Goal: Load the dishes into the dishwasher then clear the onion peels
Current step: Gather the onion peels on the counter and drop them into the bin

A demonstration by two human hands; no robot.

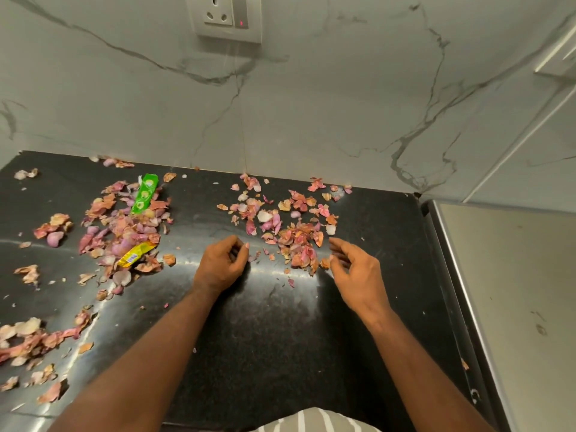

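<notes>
Flanking scattered onion peels (296,238), hands (221,265) curl loosely

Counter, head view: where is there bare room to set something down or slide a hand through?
The black counter is mostly bare near its front edge, between the forearms. A fairly bare strip runs back to the wall between the left peel heap and the right peel heap. The left side is crowded, with a green wrapper and a yellow wrapper.
</notes>
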